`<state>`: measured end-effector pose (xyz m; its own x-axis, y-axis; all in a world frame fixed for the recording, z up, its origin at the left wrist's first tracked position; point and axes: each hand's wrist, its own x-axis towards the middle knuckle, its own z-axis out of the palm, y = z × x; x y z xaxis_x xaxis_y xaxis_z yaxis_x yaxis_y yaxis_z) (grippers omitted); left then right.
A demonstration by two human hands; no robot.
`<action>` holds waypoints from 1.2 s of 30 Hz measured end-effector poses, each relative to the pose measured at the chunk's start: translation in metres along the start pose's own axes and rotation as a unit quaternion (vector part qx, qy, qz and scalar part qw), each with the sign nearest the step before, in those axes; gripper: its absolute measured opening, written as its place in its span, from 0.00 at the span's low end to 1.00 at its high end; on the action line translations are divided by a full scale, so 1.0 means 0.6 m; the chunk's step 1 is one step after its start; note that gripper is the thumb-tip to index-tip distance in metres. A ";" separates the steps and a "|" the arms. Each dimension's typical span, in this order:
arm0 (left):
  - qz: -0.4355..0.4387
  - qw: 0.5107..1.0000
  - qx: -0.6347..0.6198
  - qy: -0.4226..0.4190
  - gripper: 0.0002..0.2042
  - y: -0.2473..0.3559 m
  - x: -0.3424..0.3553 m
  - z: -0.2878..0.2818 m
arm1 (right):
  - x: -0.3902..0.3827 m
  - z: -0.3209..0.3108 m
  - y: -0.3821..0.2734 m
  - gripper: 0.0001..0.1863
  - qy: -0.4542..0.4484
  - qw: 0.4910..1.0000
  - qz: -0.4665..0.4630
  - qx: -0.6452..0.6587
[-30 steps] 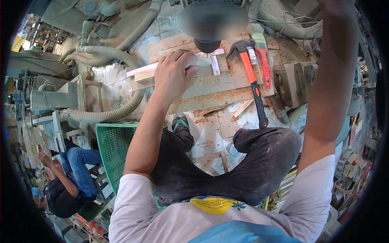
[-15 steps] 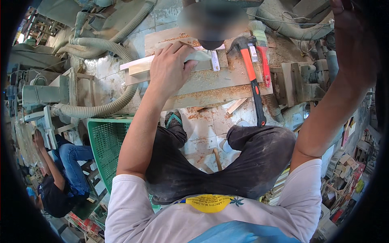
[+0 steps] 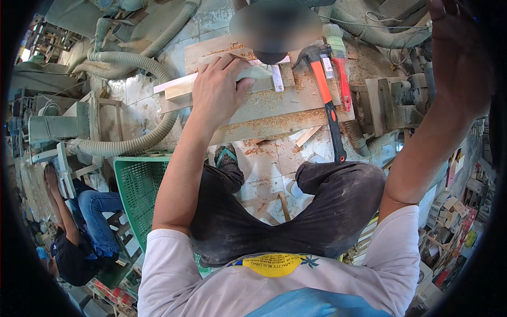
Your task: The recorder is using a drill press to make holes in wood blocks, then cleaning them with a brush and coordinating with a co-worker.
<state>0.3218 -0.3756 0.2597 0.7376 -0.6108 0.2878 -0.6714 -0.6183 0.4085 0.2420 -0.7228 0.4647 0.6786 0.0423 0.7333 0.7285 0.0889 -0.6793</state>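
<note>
My left hand (image 3: 217, 90) lies over a pale wooden strip (image 3: 177, 91), its fingers curled across the far side and the thumb toward the right. The strip rests on a wooden board (image 3: 253, 112) strewn with shavings. Close to the strip's right end, a short white-faced block (image 3: 278, 78) stands crosswise. A dark rounded part (image 3: 270, 56) comes down just beyond that end, under a blurred patch. Raised at the far right is my right hand (image 3: 455, 50), in shadow near the picture's rim; its fingers are mostly cut off, so what it holds is hidden.
A claw hammer (image 3: 326, 100) with an orange and black handle and a red-handled brush (image 3: 342, 79) lie on the board's right. Ribbed hoses (image 3: 142, 142) curve at left. A green plastic crate (image 3: 138, 190) stands beside my left leg. Another person (image 3: 79, 243) works at far left.
My left hand, the strip and the board appear slightly farther left, together with the view. At far left, the other person's arm has shifted. My right arm stays raised.
</note>
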 end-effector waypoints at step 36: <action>-0.001 1.000 -0.009 0.008 0.15 -0.003 -0.003 0.000 | -0.119 0.025 0.022 0.24 -0.004 0.995 0.046 0.084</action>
<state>0.3216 -0.3734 0.2585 0.7395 -0.6025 0.3003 -0.6692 -0.6095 0.4250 0.2017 -0.7094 0.4040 0.7403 0.0655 0.6690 0.6372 0.2490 -0.7294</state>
